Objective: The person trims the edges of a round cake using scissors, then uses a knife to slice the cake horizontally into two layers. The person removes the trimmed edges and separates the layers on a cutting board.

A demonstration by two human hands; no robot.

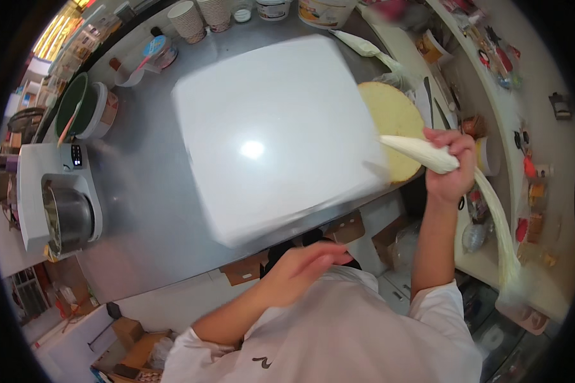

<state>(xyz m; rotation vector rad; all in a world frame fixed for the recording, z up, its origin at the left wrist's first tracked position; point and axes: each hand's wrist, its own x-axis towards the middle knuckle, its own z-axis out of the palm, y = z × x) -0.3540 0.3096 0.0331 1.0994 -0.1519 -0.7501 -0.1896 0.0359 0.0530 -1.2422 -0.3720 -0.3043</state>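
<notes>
In my right hand (453,167) is a piping bag (419,149) filled with pale cream, its tip pointing left and its long twisted tail hanging down to the right. Below the bag lies a round yellow sponge cake layer (396,112), partly hidden by a large white board (278,129). The board spans the middle of the steel worktable (139,201). My left hand (311,265) is held before my body, off the table's front edge, with nothing visible in it; its fingers lie close together and the palm side is hidden.
A second piping bag (359,44) lies at the back right. Paper cup stacks (187,19) and a white tub (326,12) line the back. On the left stand a stand mixer (69,201) with a steel bowl and a green bowl (76,105). Shelving (503,95) runs along the right.
</notes>
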